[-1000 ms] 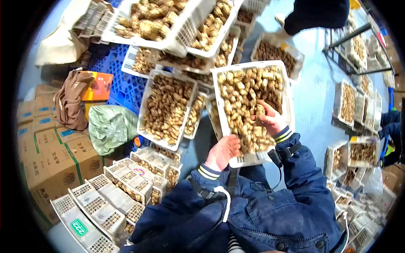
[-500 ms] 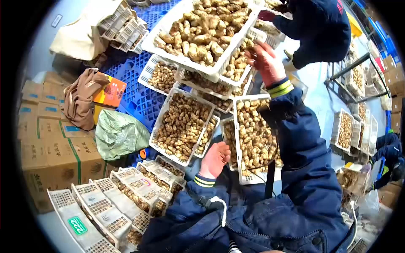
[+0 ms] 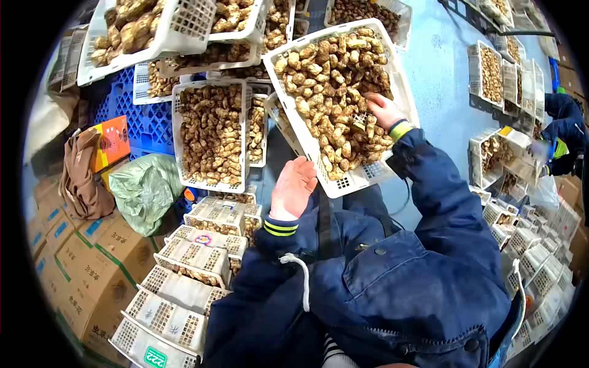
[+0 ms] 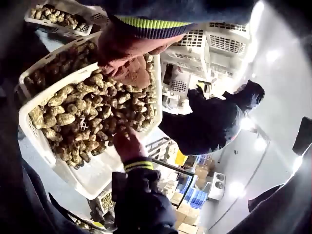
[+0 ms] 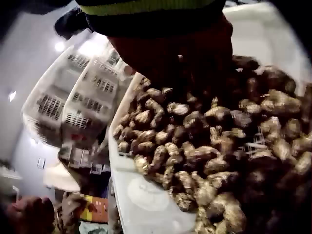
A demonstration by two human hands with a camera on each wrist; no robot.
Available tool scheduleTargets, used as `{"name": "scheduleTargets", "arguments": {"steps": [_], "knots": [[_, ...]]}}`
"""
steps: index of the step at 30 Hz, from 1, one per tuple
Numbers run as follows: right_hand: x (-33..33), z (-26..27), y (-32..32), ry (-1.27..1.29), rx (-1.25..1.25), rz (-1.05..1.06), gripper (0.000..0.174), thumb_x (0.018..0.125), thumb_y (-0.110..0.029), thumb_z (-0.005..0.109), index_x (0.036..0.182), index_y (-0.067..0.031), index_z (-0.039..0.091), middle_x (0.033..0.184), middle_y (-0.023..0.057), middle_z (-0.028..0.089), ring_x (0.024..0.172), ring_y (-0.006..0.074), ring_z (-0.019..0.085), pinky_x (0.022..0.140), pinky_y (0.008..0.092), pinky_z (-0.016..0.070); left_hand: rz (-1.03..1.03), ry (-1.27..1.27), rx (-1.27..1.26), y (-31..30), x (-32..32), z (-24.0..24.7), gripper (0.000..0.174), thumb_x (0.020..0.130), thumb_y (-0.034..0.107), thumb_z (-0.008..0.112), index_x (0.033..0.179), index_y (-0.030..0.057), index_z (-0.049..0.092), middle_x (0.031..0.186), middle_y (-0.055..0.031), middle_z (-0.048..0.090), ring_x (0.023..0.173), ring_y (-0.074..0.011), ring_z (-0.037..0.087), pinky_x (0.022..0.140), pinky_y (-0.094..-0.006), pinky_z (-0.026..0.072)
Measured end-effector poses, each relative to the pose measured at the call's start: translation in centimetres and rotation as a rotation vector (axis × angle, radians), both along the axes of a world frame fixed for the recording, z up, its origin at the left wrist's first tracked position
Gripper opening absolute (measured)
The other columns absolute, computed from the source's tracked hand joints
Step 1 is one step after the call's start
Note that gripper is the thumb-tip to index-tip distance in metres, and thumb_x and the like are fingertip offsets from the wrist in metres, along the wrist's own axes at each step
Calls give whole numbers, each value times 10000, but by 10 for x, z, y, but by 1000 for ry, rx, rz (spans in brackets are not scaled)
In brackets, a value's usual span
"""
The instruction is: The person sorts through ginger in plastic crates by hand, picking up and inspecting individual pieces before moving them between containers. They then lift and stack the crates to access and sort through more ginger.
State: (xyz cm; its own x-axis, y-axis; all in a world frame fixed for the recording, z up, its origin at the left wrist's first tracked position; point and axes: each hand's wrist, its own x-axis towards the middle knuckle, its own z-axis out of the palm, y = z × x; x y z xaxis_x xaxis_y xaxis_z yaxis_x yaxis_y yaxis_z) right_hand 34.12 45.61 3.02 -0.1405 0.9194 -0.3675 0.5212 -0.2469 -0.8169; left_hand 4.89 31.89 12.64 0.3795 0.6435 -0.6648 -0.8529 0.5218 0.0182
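A white plastic crate stands in front of me, filled with knobbly brown-and-cream pieces that look like tubers or mushrooms. My right hand reaches over its right side, fingertips down among the pieces. From the left wrist view, the right hand is at the heap's edge, beside bare white crate floor; whether it pinches a piece I cannot tell. In the right wrist view that hand is in dark shadow. My left hand, fingers loosely bent and holding nothing, hovers by the crate's near left corner.
Another filled crate stands to the left, with stacked crates behind it. A green plastic bag, cardboard boxes and a row of crates lie at left. A person shows in the left wrist view.
My right hand has swung from the crates at the back down into the crate before me. The left hand stays near its corner. The head view has shifted.
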Motion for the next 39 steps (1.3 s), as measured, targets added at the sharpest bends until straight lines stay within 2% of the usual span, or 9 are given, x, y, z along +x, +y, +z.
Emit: {"name": "scheduleTargets", "arguments": {"steps": [3,8,17,18,23,28,34,38,39], "knots": [[-65,15,47,-283,286,269,372,788,-275,503,1138,-152,535,1065,136,535,979,315,525,855,371,425,-31,73,-120,-4,5,-4,336,925,293,401,1113,44,528,1017,-104,605,883,-210,588,771,-317,475],[-137,-10,54,-515,107,334,548,758,-414,587,1233,-182,441,1200,187,423,1057,368,482,876,406,419,12,122,-71,-14,-4,-13,360,931,308,379,1148,53,508,1072,-102,584,918,-214,575,790,-322,466],[-70,10,12,-713,179,1086,385,703,-389,617,1058,-243,586,1105,149,489,989,333,534,712,410,489,-31,65,-82,-1,5,-9,362,932,303,370,1143,41,502,1065,-106,589,930,-214,574,805,-318,455],[-60,9,4,-560,80,1062,311,691,-384,615,970,-247,606,948,131,498,795,303,581,640,424,484,-28,47,-83,-1,4,-11,363,932,305,369,1142,41,502,1065,-106,589,927,-213,575,804,-318,455],[-93,12,27,-454,253,571,324,783,-316,537,1088,-209,520,946,158,531,861,313,572,676,388,477,38,104,-127,-9,0,-19,353,931,307,378,1119,42,516,1045,-104,595,916,-206,578,787,-306,464],[-152,-19,42,-426,113,313,589,743,-314,627,1265,-162,400,1278,248,333,1077,417,447,904,409,401,-5,217,-149,-9,-13,-15,425,904,366,420,1184,48,448,1078,-86,542,905,-191,532,808,-313,424],[-89,-55,-8,-327,134,569,429,727,-193,602,1140,-184,486,990,186,515,901,348,543,776,399,451,94,48,-36,-7,-11,-22,363,936,300,364,1147,37,501,1069,-109,590,938,-207,581,810,-313,467],[-57,13,4,-359,-166,997,386,737,-251,595,1112,-205,513,982,140,549,908,309,558,736,406,468,52,56,-16,-4,-2,-17,375,935,308,366,1154,35,499,1080,-110,584,950,-206,574,806,-314,465],[-45,4,11,-456,111,820,377,743,-269,597,1104,-198,517,973,126,565,892,299,569,723,407,474,53,38,-44,-4,-1,-20,372,931,312,376,1149,38,501,1072,-106,587,943,-205,576,800,-312,465]]}}
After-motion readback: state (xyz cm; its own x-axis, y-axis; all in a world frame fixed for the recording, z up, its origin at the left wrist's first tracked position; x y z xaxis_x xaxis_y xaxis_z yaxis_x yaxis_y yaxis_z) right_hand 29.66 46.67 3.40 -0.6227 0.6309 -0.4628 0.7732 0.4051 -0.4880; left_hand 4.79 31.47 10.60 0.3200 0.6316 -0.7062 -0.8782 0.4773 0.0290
